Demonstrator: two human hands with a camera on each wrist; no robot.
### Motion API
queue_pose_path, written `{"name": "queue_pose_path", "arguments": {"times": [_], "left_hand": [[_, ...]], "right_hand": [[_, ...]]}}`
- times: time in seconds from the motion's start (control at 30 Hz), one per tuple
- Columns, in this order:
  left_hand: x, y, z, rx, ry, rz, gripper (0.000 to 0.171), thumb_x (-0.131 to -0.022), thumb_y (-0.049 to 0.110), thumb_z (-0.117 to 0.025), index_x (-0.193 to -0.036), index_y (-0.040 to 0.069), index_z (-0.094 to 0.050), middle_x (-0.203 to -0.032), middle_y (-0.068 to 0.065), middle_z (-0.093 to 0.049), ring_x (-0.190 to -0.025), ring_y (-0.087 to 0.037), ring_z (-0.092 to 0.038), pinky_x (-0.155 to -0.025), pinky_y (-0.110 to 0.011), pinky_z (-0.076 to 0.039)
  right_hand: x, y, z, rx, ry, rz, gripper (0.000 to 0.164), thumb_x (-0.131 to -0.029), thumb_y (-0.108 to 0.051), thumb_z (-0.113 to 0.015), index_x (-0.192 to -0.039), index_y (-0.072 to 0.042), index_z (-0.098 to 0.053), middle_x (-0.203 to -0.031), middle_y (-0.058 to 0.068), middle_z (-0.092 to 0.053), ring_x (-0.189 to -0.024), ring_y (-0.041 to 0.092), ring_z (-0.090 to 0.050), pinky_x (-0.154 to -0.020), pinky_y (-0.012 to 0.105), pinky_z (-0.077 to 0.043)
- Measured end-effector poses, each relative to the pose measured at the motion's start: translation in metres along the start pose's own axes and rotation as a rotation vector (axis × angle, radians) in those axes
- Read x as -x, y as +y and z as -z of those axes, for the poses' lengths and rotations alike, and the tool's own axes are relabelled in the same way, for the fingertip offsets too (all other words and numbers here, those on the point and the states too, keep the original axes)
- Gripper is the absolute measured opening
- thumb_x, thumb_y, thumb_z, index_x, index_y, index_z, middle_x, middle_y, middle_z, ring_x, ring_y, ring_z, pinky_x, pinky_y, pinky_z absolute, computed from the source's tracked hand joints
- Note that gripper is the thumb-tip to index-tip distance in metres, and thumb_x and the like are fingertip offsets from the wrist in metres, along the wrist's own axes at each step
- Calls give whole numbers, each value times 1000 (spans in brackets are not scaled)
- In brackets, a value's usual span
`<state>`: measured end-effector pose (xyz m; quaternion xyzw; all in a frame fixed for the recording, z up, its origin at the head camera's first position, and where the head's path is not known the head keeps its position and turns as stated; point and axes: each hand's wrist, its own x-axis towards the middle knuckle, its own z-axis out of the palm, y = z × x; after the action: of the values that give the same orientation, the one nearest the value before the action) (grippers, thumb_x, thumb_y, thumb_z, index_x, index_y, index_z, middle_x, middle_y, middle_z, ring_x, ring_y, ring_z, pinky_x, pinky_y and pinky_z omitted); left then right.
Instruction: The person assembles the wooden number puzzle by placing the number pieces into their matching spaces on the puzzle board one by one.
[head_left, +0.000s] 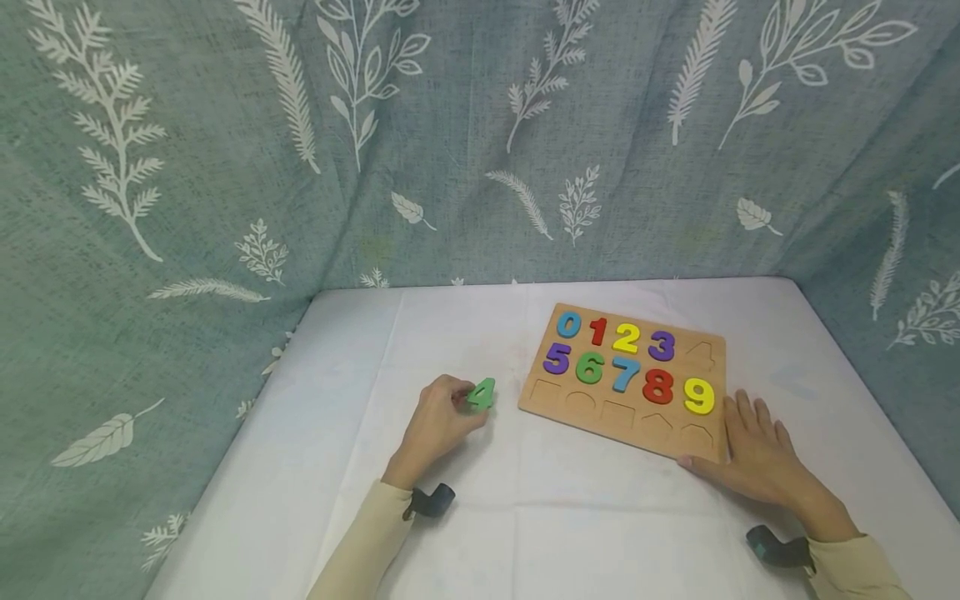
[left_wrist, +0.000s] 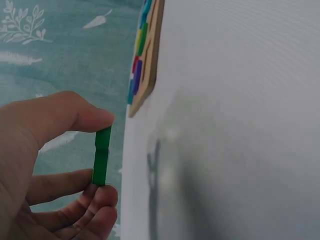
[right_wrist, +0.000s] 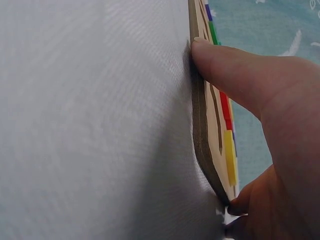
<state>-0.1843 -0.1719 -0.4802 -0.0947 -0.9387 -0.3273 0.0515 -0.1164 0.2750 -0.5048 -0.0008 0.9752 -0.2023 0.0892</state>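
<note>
My left hand (head_left: pixel 438 425) pinches a green number 4 piece (head_left: pixel 482 394) between thumb and fingers, left of the wooden number board (head_left: pixel 547 402). In the left wrist view the green piece (left_wrist: pixel 101 156) shows edge-on, with the thumb at one end and the fingertips at the other. At the board's near right corner lies my right hand (head_left: pixel 761 458), its fingers stretched along the right side. The right thumb (right_wrist: pixel 225 57) touches the board's front edge. A bare 4-shaped outline (head_left: pixel 701 356) shows at the end of the board's top row.
Coloured number pieces sit on the board, among them a purple 3 (head_left: pixel 662 346), a red 8 (head_left: pixel 657 387) and a yellow 9 (head_left: pixel 699 396). Outlined shapes line its front row. A white cloth (head_left: pixel 450 550) covers the table, and a green leaf-patterned curtain (head_left: pixel 465 208) encloses it.
</note>
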Motion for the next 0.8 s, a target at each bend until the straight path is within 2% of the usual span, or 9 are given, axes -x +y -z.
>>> {"name": "queue_pose_path", "arguments": {"times": [0.43, 0.63, 0.8], "left_hand": [[-18, 31, 0, 49, 15, -11, 47, -80, 28, -86, -116, 1, -74, -103, -9, -67, -93, -25, -66, -78, -34, -55], [-28, 43, -4, 50, 25, -64, 48, -81, 31, -85, -116, 1, -74, -100, -8, -67, -90, -21, -64, -77, -33, -54], [-34, 55, -7, 63, 22, -76, 47, -81, 31, -86, -116, 2, -74, -99, -7, -67, -90, -20, -63, -78, -32, -54]], "right_hand": [[0, -1, 0, -11, -2, -3, 132, -83, -73, -66, -157, 17, -4, -161, 46, -1, -149, 66, 8, -115, 82, 1], [1, 0, 0, -10, -8, -13, 132, -83, -73, -65, -157, 17, -3, -160, 47, 0, -149, 66, 8, -114, 82, 1], [1, -2, 0, -19, -11, -18, 133, -83, -74, -66, -157, 17, -3, -160, 46, 1, -149, 66, 10, -115, 80, 3]]}}
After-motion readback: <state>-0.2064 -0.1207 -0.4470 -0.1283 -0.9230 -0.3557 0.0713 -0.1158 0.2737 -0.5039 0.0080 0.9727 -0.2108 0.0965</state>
